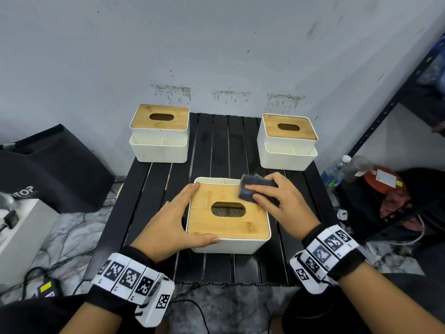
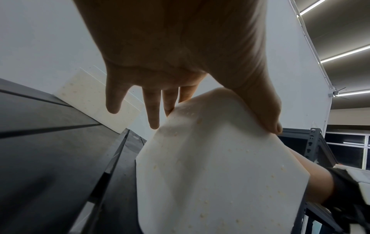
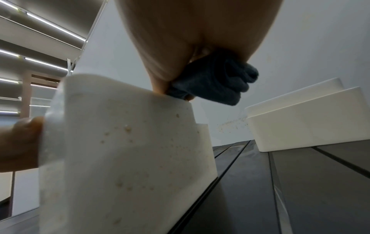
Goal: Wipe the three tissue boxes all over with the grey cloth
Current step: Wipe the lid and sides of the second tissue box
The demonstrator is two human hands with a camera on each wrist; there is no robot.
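On the black slatted table (image 1: 154, 206) we have three white tissue boxes with bamboo lids: the near box (image 1: 228, 220) sits right in front of us, the left box (image 1: 159, 133) and the right box (image 1: 287, 142) stand at the back by the wall (image 1: 216, 44), well apart from each other. Our left hand (image 1: 175, 222) lies flat against the near box's left side, fingers straight along the lid edge and thumb along the front edge, so it steadies the box with a wide, open span; the left wrist view shows the thumb (image 2: 268, 114) pressed on the white wall of the box (image 2: 220, 166). Our right hand (image 1: 281, 201) grips the folded cloth (image 1: 255, 189) and presses it on the far right corner of the lid, fingers curled round the bundle. From the right wrist view the cloth (image 3: 216, 80) bulges out of the palm just above the box's rim (image 3: 124, 142). Both wrists wear bands with black-and-white markers. A dark shelf (image 1: 395, 102) stands to the right, with a bottle (image 1: 334, 172) at its foot.
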